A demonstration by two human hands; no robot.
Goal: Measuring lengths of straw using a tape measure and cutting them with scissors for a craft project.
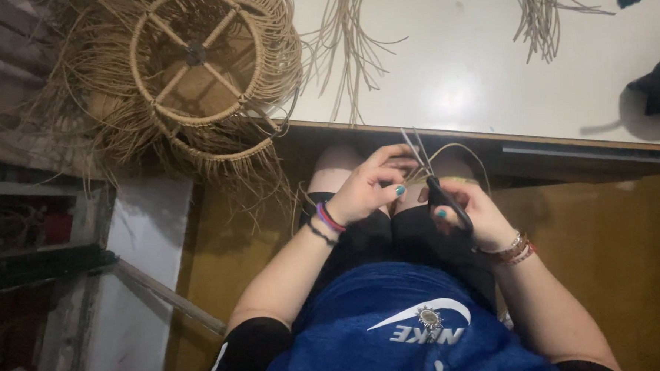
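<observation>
While the person sits with both hands over the lap, the right hand (pixel 471 215) is clenched around the black handles of a pair of scissors (pixel 432 176), whose blades point toward 11 o'clock. The left hand (pixel 367 185) pinches a few thin rattan strands (pixel 455 152) right at the blades, its fingers curled and touching the strands. Both hands lie just below the near edge of the white tabletop (pixel 473 75). At 10 o'clock from the hands, a round woven wicker frame (pixel 199 65) with a cross brace and loose fringe overhangs the tabletop corner. Two loose bundles of strands (pixel 346 36) lie on the tabletop toward 12 and 1 o'clock.
</observation>
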